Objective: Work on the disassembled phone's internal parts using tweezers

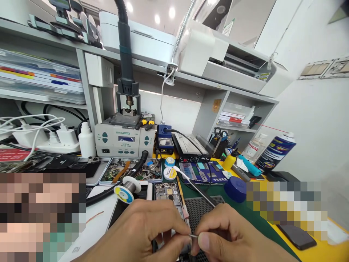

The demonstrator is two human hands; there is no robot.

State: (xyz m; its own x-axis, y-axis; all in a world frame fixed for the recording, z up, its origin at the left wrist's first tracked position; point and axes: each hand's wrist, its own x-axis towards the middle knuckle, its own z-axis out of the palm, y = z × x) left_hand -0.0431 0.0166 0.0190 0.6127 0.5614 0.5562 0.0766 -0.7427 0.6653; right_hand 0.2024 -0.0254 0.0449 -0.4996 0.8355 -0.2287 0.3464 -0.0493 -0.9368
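Note:
My left hand (141, 233) and my right hand (229, 236) meet at the bottom centre, just above an opened phone (167, 196) with its circuit board showing. Both hands are closed in a pinch on a small metal piece (193, 235) held between their fingertips; what it is I cannot make out. A solder wire spool (125, 189) lies just left of the phone. A white-handled tool (191, 182) lies across the green mat beside a black perforated mat (200, 209).
A hot-air rework station (124, 140) stands at the back with its nozzle holder, beside a blue tip-cleaner stand (164, 136). A parts tray (131, 171), a blue cap (235, 189), a spray can (275, 153), a white bottle (86, 140) and a dark phone (297, 236) surround the work spot.

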